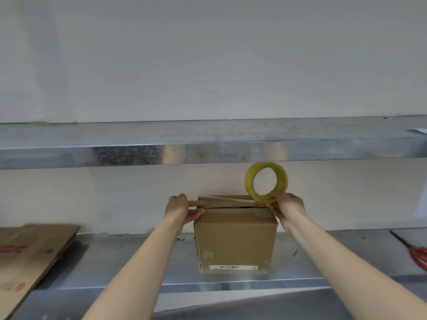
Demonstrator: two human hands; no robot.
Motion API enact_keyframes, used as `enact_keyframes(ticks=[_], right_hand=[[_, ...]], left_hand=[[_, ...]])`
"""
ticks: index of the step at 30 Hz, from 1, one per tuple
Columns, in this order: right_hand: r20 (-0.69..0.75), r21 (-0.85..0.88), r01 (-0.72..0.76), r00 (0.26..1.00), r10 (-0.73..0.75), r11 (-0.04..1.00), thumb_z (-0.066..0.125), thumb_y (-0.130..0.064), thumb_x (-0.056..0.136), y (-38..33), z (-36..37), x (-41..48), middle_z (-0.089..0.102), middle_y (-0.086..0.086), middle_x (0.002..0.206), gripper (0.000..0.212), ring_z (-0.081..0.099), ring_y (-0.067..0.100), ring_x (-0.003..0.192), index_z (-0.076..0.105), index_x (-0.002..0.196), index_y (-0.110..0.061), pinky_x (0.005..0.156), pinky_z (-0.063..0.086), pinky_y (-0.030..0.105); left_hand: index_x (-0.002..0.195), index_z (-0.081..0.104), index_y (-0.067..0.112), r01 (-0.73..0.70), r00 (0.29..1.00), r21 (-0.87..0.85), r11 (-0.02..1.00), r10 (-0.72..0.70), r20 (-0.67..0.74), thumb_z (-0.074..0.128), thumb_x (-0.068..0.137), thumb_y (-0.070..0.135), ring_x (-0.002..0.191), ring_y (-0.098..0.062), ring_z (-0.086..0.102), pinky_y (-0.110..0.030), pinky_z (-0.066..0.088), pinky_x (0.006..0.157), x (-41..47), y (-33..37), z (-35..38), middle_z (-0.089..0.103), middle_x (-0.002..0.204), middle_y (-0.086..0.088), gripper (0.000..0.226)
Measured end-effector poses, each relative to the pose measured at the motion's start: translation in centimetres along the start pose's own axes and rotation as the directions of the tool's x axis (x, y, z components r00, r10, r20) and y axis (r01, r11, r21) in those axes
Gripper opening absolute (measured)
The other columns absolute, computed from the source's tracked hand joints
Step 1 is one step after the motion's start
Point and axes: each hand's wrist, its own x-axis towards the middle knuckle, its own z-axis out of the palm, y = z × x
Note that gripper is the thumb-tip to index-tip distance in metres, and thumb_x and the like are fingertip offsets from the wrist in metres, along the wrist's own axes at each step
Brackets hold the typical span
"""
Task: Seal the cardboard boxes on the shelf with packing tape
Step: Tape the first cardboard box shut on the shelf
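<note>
A brown cardboard box stands on the metal shelf, its top flaps closed along a dark seam. My right hand grips a yellowish roll of packing tape at the box's top right corner. A strip of tape stretches from the roll leftward across the top. My left hand presses the strip's free end against the box's top left corner, thumb and fingers pinched at the edge.
A flattened cardboard box with red print lies on the shelf at the left. Red-handled scissors lie on the shelf at the far right. An upper metal shelf runs just above the tape roll.
</note>
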Motion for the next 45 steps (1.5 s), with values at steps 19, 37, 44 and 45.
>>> enact_keyframes(ticks=[19, 37, 44, 45], right_hand=[[0.140, -0.387, 0.423, 0.905, -0.402, 0.819, 0.036, -0.018, 0.104, 1.6, -0.3, -0.8, 0.057, 0.000, 0.092, 0.010, 0.067, 0.019, 0.065, 0.033, 0.113, -0.020, 0.063, 0.049, 0.034], [0.160, -0.384, 0.411, 0.912, -0.379, 0.827, 0.039, -0.016, 0.103, 1.4, -0.4, -0.1, 0.057, 0.000, 0.088, 0.008, 0.065, 0.016, 0.064, 0.035, 0.110, -0.018, 0.057, 0.047, 0.030], [0.167, -0.357, 0.413, 0.911, -0.378, 0.838, 0.040, -0.015, 0.103, 1.3, -0.4, 0.0, 0.055, -0.004, 0.086, 0.009, 0.063, 0.012, 0.062, 0.034, 0.109, -0.017, 0.066, 0.051, 0.035], [0.171, -0.350, 0.415, 0.910, -0.378, 0.840, 0.041, -0.015, 0.103, 1.3, -0.4, -0.1, 0.056, -0.003, 0.086, 0.010, 0.063, 0.012, 0.062, 0.034, 0.110, -0.017, 0.068, 0.052, 0.037]], left_hand=[[0.121, 0.038, 0.002, -0.004, 0.998, -0.017, 1.000, 0.003, -0.055, 0.032, 0.099, 0.011, 0.051, -0.020, 0.052, -0.026, 0.050, 0.047, 0.5, -0.9, -0.2, 0.071, 0.086, -0.017, 0.024], [0.081, 0.045, 0.005, 0.055, 0.992, 0.076, 0.996, -0.046, -0.114, 0.031, 0.099, 0.007, 0.059, -0.026, 0.055, -0.033, 0.048, 0.053, 1.3, -2.8, -0.1, 0.061, 0.087, -0.021, 0.022], [0.074, 0.043, 0.005, 0.119, 0.986, 0.380, 0.917, -0.065, -0.153, 0.037, 0.094, 0.008, 0.049, -0.019, 0.038, -0.023, 0.030, 0.044, 1.8, -3.3, 0.2, 0.050, 0.070, -0.011, 0.022], [0.071, 0.041, 0.006, 0.128, 0.986, 0.439, 0.889, -0.065, -0.155, 0.037, 0.093, 0.009, 0.051, -0.019, 0.036, -0.024, 0.028, 0.047, 1.7, -3.3, 0.4, 0.045, 0.067, -0.009, 0.022]])
